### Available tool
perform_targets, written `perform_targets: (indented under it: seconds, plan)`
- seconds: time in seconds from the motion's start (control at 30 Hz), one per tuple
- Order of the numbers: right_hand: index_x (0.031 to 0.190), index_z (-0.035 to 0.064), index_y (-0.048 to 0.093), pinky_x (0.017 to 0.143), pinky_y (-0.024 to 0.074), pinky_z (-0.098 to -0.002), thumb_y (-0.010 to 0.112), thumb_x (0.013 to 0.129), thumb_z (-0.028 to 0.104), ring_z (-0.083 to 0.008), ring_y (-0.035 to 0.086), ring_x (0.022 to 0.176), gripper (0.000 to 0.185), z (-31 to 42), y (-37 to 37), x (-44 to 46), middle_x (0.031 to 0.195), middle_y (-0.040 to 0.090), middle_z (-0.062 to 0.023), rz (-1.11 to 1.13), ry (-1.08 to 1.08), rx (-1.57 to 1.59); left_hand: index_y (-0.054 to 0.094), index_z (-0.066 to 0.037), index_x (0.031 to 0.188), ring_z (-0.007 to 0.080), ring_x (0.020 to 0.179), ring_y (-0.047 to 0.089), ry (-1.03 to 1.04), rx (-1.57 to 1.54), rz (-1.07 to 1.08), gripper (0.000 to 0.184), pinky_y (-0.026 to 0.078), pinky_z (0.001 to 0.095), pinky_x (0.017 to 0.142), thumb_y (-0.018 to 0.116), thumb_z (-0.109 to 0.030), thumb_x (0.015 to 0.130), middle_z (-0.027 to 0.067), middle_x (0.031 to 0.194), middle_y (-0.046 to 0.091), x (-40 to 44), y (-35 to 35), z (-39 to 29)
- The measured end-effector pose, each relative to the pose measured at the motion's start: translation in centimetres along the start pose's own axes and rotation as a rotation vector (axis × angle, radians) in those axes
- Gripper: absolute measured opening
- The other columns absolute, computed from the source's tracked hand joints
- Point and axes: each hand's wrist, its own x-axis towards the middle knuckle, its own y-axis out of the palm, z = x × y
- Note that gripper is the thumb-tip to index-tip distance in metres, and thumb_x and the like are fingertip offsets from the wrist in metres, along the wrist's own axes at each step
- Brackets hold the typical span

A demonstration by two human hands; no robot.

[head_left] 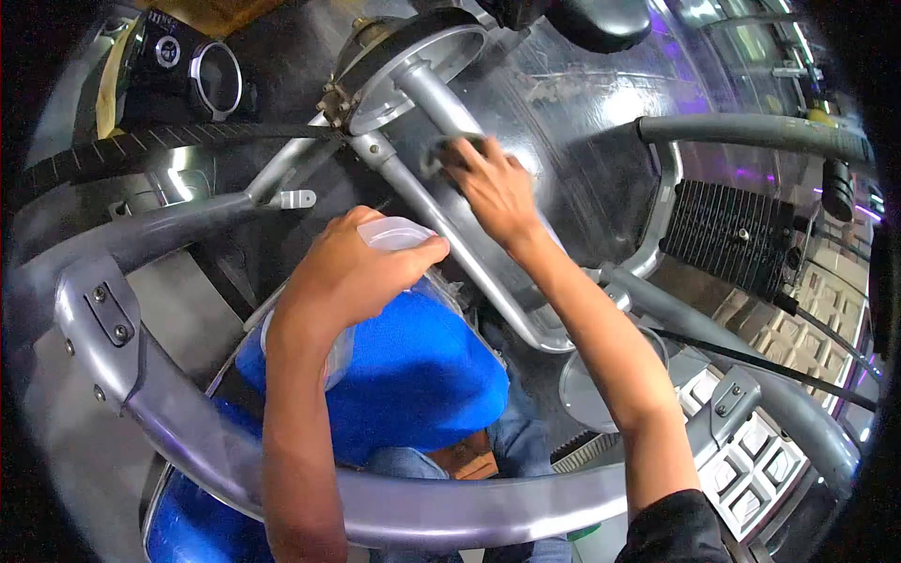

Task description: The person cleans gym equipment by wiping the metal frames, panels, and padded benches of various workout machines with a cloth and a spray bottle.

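Observation:
My left hand (361, 267) is closed around a clear plastic tub (392, 232), thumb along its rim, above a bright blue padded surface (413, 366). What the tub contains is hidden. Farther forward, my right hand (490, 188) is pressed against a silver metal tube (436, 98), fingers bent over a small greyish wad (434, 158) that looks like a rag or pad, blurred by motion. The tube joins a round metal disc (422, 80) with a dark rim.
A thick curved grey frame bar (469, 511) crosses in front of me. A round clear lid (610, 380) lies by my right forearm. A black ribbed panel (723, 235) stands at right; a black housing with a ring (216, 80) is at upper left.

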Motion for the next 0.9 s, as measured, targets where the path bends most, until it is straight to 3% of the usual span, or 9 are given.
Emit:
perform_targets:
  seconds: [0.13, 0.2, 0.27, 0.33, 0.43, 0.6, 0.77, 0.83, 0.9]
  plan:
    - [0.077, 0.0159, 0.074, 0.078, 0.0515, -0.0407, 0.061, 0.082, 0.020, -0.0240, 0.047, 0.114, 0.014, 2.2, 0.1, 3.4, 0.114, 0.056, -0.0006, 0.062, -0.003, -0.073, 0.069, 0.000, 0.077, 0.0186, 0.055, 0.062, -0.075, -0.008, 0.127, 0.046, 0.049, 0.0337, 0.049, 0.072, -0.045, 0.078, 0.0095, 0.065, 0.065, -0.1, -0.1, -1.1]
    - [0.084, 0.0173, 0.073, 0.074, 0.0510, -0.0376, 0.059, 0.083, 0.018, -0.0217, 0.048, 0.112, 0.014, 1.6, -0.7, 1.5, 0.116, 0.054, 0.0035, 0.157, 0.002, -0.116, 0.068, -0.004, 0.075, 0.0133, 0.046, 0.054, -0.017, 0.005, 0.119, 0.040, 0.041, 0.0289, 0.040, 0.070, -0.044, 0.084, 0.0035, 0.064, 0.062, 0.0, 0.3, -1.1]
    - [0.087, 0.0176, 0.073, 0.074, 0.0507, -0.0370, 0.059, 0.082, 0.019, -0.0209, 0.048, 0.110, 0.014, 0.2, -1.1, -2.7, 0.115, 0.054, 0.0037, 0.152, -0.164, -0.200, 0.068, -0.004, 0.073, 0.0135, 0.045, 0.054, -0.007, 0.005, 0.103, 0.041, 0.041, 0.0290, 0.040, 0.069, -0.044, 0.084, 0.0033, 0.063, 0.062, 0.0, 0.7, -1.0]
    - [0.093, 0.0199, 0.072, 0.074, 0.0503, -0.0357, 0.060, 0.081, 0.020, -0.0194, 0.048, 0.110, 0.018, -1.0, -0.1, -7.8, 0.116, 0.054, 0.0044, 0.089, -0.174, -0.148, 0.067, -0.005, 0.072, 0.0138, 0.044, 0.054, -0.001, -0.005, 0.068, 0.042, 0.041, 0.0291, 0.040, 0.069, -0.045, 0.084, 0.0032, 0.062, 0.061, 0.4, 0.9, -0.6]
    - [0.102, 0.0235, 0.072, 0.074, 0.0485, -0.0345, 0.059, 0.081, 0.021, -0.0179, 0.048, 0.112, 0.024, -1.8, -1.6, -13.0, 0.120, 0.053, 0.0054, 0.237, -0.108, -0.063, 0.067, -0.004, 0.072, 0.0137, 0.043, 0.053, -0.004, 0.041, 0.019, 0.042, 0.041, 0.0291, 0.040, 0.069, -0.045, 0.084, 0.0032, 0.061, 0.061, 1.0, 1.4, 0.2]
    - [0.113, 0.0275, 0.069, 0.072, 0.0484, -0.0314, 0.057, 0.083, 0.020, -0.0165, 0.047, 0.115, 0.034, -2.6, -3.3, -13.8, 0.129, 0.051, 0.0069, 0.280, -0.128, -0.077, 0.067, -0.004, 0.072, 0.0135, 0.043, 0.053, 0.009, 0.027, 0.049, 0.043, 0.041, 0.0291, 0.039, 0.070, -0.045, 0.084, 0.0034, 0.061, 0.060, 0.8, 1.9, 0.1]
    - [0.116, 0.0264, 0.067, 0.074, 0.0520, -0.0332, 0.061, 0.080, 0.016, -0.0202, 0.054, 0.109, 0.038, -4.5, -2.2, -7.3, 0.127, 0.054, 0.0038, 0.049, -0.157, -0.016, 0.068, -0.001, 0.079, 0.0155, 0.049, 0.057, -0.030, 0.060, 0.105, 0.045, 0.045, 0.0316, 0.044, 0.072, -0.046, 0.081, 0.0072, 0.064, 0.063, 0.8, 1.9, -0.3]
    - [0.118, 0.0230, 0.066, 0.077, 0.0533, -0.0373, 0.066, 0.076, 0.014, -0.0263, 0.058, 0.100, 0.043, -4.2, -1.8, -4.9, 0.121, 0.060, -0.0004, -0.152, 0.090, 0.253, 0.069, 0.003, 0.085, 0.0181, 0.053, 0.061, -0.061, 0.085, 0.113, 0.050, 0.050, 0.0342, 0.049, 0.074, -0.046, 0.078, 0.0110, 0.067, 0.065, 0.8, 2.0, -1.0]
    - [0.119, 0.0214, 0.065, 0.078, 0.0535, -0.0391, 0.067, 0.076, 0.013, -0.0284, 0.059, 0.097, 0.044, -3.1, -1.9, -5.4, 0.119, 0.063, -0.0024, -0.161, 0.233, 0.344, 0.068, 0.004, 0.084, 0.0169, 0.054, 0.061, 0.014, 0.085, 0.088, 0.048, 0.052, 0.0341, 0.054, 0.073, -0.044, 0.081, 0.0111, 0.066, 0.064, 0.7, 2.2, -1.6]
